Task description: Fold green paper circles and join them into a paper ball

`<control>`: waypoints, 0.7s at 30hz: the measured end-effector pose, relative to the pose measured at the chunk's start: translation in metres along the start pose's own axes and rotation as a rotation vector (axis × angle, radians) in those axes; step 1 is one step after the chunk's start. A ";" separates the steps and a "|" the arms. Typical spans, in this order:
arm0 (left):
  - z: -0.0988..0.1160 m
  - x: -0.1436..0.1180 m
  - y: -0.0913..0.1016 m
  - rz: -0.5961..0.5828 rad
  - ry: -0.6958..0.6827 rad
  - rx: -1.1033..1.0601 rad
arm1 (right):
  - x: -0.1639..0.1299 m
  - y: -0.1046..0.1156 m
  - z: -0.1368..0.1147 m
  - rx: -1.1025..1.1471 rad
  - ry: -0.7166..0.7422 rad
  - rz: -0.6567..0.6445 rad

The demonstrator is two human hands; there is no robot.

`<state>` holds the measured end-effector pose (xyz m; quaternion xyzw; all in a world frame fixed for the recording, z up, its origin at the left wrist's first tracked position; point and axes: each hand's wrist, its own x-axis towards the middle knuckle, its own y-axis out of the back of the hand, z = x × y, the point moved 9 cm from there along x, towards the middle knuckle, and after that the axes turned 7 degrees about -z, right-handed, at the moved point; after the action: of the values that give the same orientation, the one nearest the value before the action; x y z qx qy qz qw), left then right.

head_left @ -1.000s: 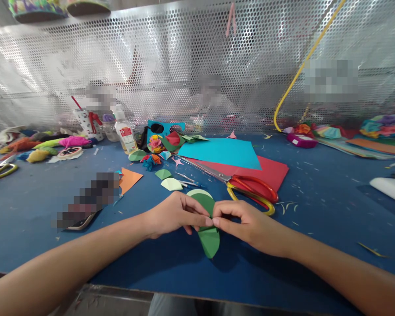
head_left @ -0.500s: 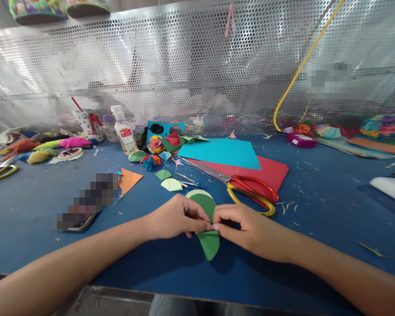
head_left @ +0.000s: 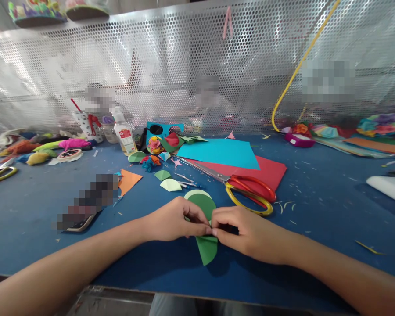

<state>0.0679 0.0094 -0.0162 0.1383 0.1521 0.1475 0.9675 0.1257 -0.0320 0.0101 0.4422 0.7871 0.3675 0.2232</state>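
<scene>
Left hand (head_left: 174,221) and right hand (head_left: 246,232) meet fingertip to fingertip, both pinched on a green paper piece (head_left: 206,248) low over the blue table (head_left: 316,210). A second green round piece (head_left: 202,202) lies just behind the hands; red-and-yellow scissors (head_left: 246,191) rest beyond, near the right hand.

Green paper cutout (head_left: 206,250): dark green craft paper, rounded outline, matte. Its upper rounded lobe shows above the pinch point; its lower part narrows to a point toward the near edge of the counter (head_left: 316,197). It is pinched at the middle and creased there. It sits low over the blue counter, near the front edge; whether it touches the surface cannot be told.
</scene>
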 end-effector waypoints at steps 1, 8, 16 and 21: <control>0.000 0.000 0.000 0.004 0.004 -0.010 | 0.000 0.000 0.001 0.005 -0.007 0.007; 0.001 0.002 0.002 0.013 0.006 -0.049 | -0.001 0.009 0.006 0.041 -0.021 0.119; 0.003 -0.001 0.011 0.113 -0.013 -0.041 | -0.002 0.018 0.009 0.085 -0.045 0.197; 0.002 -0.002 0.015 0.164 -0.032 -0.016 | -0.001 0.017 0.013 0.126 -0.050 0.190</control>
<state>0.0630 0.0215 -0.0087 0.1449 0.1234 0.2253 0.9555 0.1436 -0.0225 0.0151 0.5370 0.7575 0.3254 0.1789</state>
